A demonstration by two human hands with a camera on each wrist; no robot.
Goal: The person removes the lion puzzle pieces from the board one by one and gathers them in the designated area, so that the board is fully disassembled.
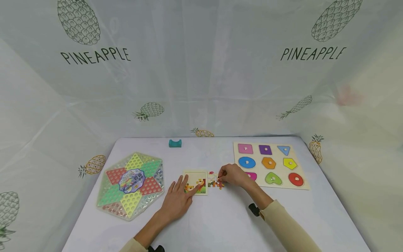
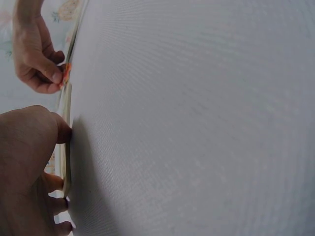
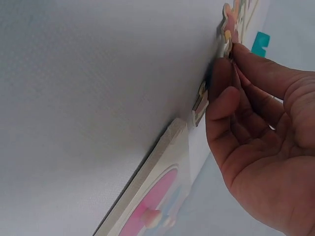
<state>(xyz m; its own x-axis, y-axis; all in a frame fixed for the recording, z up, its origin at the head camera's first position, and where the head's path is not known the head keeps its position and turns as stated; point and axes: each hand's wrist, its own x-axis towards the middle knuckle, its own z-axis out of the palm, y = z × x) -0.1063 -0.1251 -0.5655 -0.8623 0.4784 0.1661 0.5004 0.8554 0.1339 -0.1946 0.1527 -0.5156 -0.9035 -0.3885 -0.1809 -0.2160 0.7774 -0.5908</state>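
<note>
A small square jigsaw tray (image 1: 192, 174) lies mid-table, with several animal-picture pieces fitted along its lower part and bare board above. My left hand (image 1: 177, 202) rests on it, fingers spread across its left side and thumb at the lower right. In the left wrist view, that thumb and the fingertips lie along the tray's edge. Loose jigsaw pieces (image 1: 212, 177) sit just right of the tray. Over them, my right hand (image 1: 234, 174) pinches a jigsaw piece (image 3: 228, 48) between thumb and fingers, which partly hide it. Another piece (image 3: 200, 106) shows behind those fingers.
Right of my right hand lies a wooden shape board (image 1: 257, 152) with colourful knobbed shapes, its near-left corner under the forearm. A hexagonal Chinese checkers board (image 1: 132, 180) lies at the left. One teal block (image 1: 175, 143) stands near the back edge.
</note>
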